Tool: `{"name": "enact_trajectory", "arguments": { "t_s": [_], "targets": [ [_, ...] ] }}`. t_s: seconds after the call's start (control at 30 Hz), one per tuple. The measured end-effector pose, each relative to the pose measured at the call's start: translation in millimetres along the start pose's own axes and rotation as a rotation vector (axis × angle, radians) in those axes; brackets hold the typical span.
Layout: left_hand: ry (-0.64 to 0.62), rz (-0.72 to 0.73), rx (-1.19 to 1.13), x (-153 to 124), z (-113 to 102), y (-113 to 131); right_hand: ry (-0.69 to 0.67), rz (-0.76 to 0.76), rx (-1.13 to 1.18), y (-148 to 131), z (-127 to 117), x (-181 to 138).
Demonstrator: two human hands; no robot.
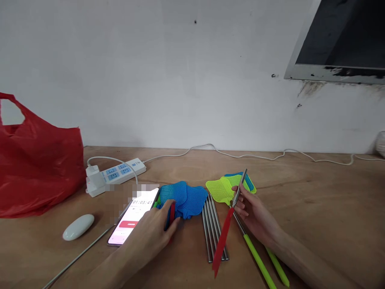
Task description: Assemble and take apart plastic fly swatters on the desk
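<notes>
My right hand (251, 210) pinches a slim metal rod (240, 188), held tilted, with a flat red strip (222, 243) running down from its lower end. Beneath that hand lie yellow-green fly swatters (221, 189) with mesh heads and long handles, one over a blue mesh piece (249, 181). My left hand (156, 222) is curled around a red and dark blue piece (171, 214), mostly hidden by the fingers. It rests beside blue fly swatter heads (194, 200), which overlap each other. Between the hands, several metal rods (212, 228) lie side by side on the wooden table (180, 265).
A lit phone (132, 220) showing a timer lies by my left forearm. Further left are a white oval object (78, 227), a power strip (120, 173) with a plug, and a red plastic bag (39, 168). A white cable (210, 145) runs along the wall.
</notes>
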State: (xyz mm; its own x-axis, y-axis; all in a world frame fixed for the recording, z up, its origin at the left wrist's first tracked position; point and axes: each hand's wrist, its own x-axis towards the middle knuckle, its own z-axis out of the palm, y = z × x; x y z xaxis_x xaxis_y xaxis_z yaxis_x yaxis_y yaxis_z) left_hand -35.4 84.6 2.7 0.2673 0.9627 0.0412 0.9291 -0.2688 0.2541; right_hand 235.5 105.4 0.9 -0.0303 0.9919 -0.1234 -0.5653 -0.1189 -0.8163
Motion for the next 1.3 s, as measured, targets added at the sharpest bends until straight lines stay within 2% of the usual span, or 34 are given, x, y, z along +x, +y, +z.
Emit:
{"name": "enact_trajectory", "arguments": {
  "t_s": [0.2,0.33,0.47,0.7,0.9,1.13,1.3],
  "targets": [
    [0.078,0.070,-0.195,-4,-2,-3,-0.072,0.021,0.118,-2,-3,1],
    [0.116,0.026,-0.243,-3,-3,-5,-0.130,0.005,0.048,-6,-6,-3],
    [0.063,0.022,-0.262,-3,-5,-5,-0.197,-0.052,-0.041,-7,-8,-7],
    [-0.028,0.049,-0.281,-6,-8,2,-0.157,-0.215,-0.179,-4,-3,-12],
    [-0.039,0.074,-0.278,-7,-3,2,-0.060,-0.164,-0.155,10,-4,-6],
    [-0.043,0.097,-0.270,-7,1,3,-0.025,-0.166,-0.204,13,2,-10],
    [-0.049,0.117,-0.260,-8,1,3,-0.032,-0.080,-0.148,15,0,-8]
  ]
}}
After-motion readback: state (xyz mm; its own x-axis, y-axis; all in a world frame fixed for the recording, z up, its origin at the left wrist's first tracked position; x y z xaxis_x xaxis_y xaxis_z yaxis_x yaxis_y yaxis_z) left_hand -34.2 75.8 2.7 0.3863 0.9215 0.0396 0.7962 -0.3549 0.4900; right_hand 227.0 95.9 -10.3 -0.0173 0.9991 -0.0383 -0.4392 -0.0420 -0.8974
